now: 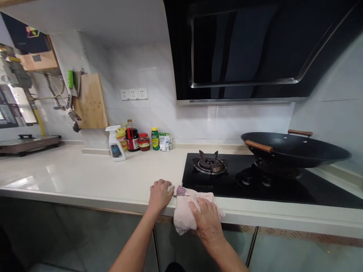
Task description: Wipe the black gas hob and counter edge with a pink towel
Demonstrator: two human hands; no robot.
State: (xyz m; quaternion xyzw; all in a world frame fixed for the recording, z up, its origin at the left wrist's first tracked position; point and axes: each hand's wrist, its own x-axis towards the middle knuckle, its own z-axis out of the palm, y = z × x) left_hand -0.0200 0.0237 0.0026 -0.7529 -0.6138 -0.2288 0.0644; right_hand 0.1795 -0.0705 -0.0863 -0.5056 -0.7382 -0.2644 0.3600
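A pale pink cloth [184, 215] with a purple patch at one corner drapes over the counter's front edge, just before the gas stove [221, 185]. My right hand [208, 219] lies over the cloth, its fingers bent and gripping the fabric. To the left, my left hand [161, 194] rests on the countertop with its fingers curled at the cloth's corner. Its thumb and fingertips seem to pinch that end; part of the grip is hidden.
A black wok [297, 149] with wooden handles sits on the right burner; the left burner [210, 165] is bare. Against the wall stand a spray bottle [115, 145], a dark sauce bottle [132, 138], a red-lidded jar [144, 142] and a green bottle [155, 139]. The range hood [241, 53] hangs above.
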